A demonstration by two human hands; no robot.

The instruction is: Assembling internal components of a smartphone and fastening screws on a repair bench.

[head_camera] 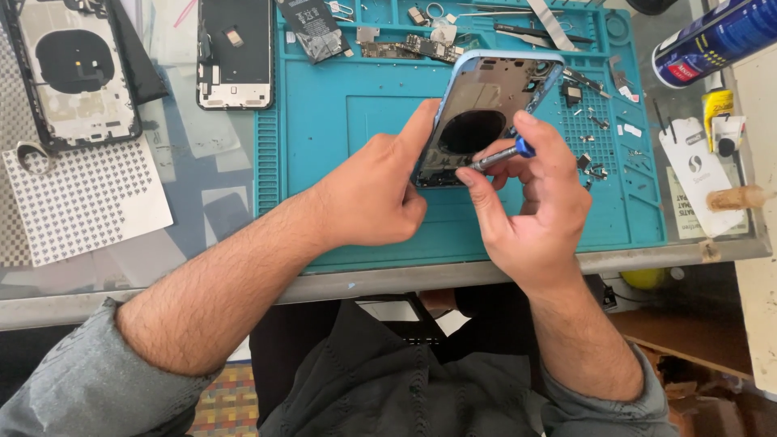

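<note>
Hands (368, 190) (538, 206) hold blue-rimmed phone shell (486, 113) and slim metal screwdriver (498, 155)

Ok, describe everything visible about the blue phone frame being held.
The blue phone frame is an opened, emptied rear housing with a light blue rim, a dark inside and a round black coil area in the middle. It is held tilted above the teal work mat. The left hand grips its left edge; the right hand puts a small blue-capped screwdriver to its lower part.

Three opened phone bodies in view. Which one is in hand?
The blue-framed phone housing over the teal mat: left hand grips it, right hand holds a screwdriver in it. The other two lie untouched at upper left.
</note>
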